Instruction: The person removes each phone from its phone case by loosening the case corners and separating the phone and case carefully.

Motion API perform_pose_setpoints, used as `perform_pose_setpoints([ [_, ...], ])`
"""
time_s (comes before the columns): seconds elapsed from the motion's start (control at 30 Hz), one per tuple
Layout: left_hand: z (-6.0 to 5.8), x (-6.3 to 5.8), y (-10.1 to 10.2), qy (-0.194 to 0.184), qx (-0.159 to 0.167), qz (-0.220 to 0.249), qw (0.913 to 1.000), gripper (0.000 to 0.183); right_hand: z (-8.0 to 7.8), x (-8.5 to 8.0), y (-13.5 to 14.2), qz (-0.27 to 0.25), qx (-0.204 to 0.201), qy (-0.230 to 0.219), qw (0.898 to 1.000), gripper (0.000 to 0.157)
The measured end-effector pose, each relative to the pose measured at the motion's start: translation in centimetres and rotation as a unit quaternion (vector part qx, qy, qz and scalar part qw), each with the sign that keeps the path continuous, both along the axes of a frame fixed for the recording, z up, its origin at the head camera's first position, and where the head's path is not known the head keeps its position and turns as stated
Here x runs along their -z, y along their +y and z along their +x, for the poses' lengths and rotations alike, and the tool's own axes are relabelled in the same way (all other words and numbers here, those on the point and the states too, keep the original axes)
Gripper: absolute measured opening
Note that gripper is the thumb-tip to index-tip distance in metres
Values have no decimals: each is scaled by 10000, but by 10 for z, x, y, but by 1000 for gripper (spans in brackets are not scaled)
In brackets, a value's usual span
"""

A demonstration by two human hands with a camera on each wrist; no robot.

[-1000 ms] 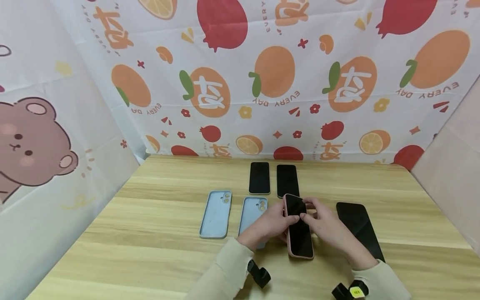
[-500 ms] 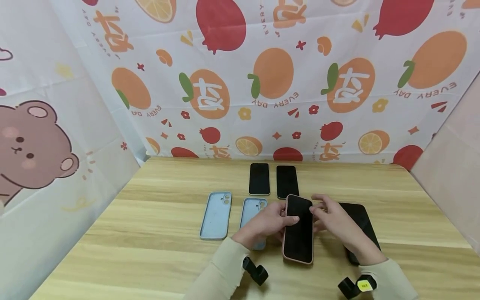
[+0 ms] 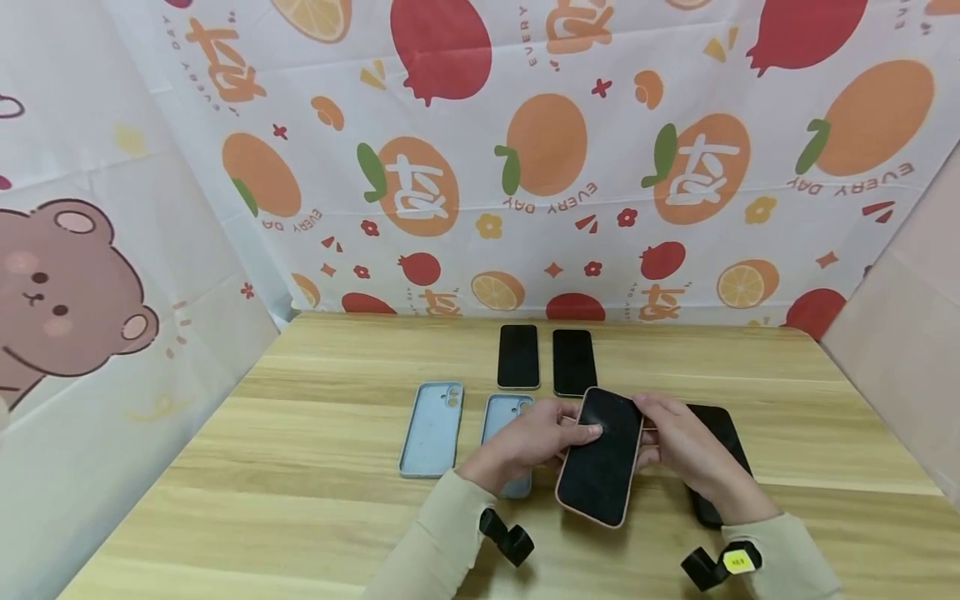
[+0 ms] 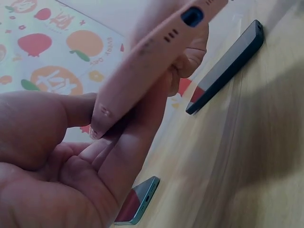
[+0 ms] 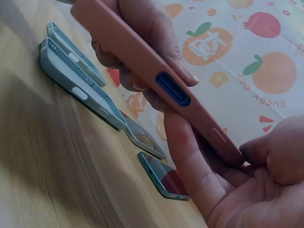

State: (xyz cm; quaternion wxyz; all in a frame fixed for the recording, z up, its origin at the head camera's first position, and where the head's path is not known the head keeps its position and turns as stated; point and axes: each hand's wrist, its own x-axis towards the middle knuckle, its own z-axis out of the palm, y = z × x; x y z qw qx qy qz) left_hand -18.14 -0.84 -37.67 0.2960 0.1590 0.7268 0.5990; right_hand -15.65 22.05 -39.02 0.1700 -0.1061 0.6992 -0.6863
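A phone in a pink case (image 3: 602, 458) is held up over the table, its dark screen facing up toward the head camera. My left hand (image 3: 536, 437) grips its left edge, thumb on the screen and fingers beneath. At the upper right corner my right hand (image 3: 686, 442) pinches the case, thumb near the top edge. In the left wrist view the pink case's (image 4: 137, 71) bottom edge shows a port opening and small holes. A side cutout with blue inside appears on the pink case (image 5: 142, 66) in the right wrist view.
Two light blue phone cases (image 3: 432, 429) lie to the left, one partly behind my left forearm. Two dark phones (image 3: 519, 357) rest farther back. Another dark phone (image 3: 722, 429) lies at right, partly under my right forearm. A fruit-print cloth (image 3: 480, 167) hangs behind the wooden table (image 3: 300, 433).
The phone in the pink case has tilted clockwise, its top now leaning right. My right hand has shifted right and its thumb moved from the screen to the upper right corner.
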Motion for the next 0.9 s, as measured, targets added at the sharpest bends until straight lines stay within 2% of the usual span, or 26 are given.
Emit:
perform_pose_setpoints([
  [0.17, 0, -1, -1, -127, 137, 60, 9998, 27, -1, -1, 1, -102, -85, 100, 9999, 59],
  [0.3, 0, -3, -3, -239, 370, 55, 9990, 28, 0, -4, -2, -36, 153, 120, 9998, 62],
  [0.47, -1, -3, -3, -328, 555, 6, 9979, 31, 3, -5, -3, -168, 364, 155, 9991, 57],
  [0.73, -4, -2, -3, -400, 452, 133, 9981, 26, 0, -3, 3, -938, -324, 444, 9941, 45],
  [0.9, -3, -1, -7, -418, 442, 269, 9978, 26, -1, 3, -1, -1416, -304, 471, 9883, 45],
])
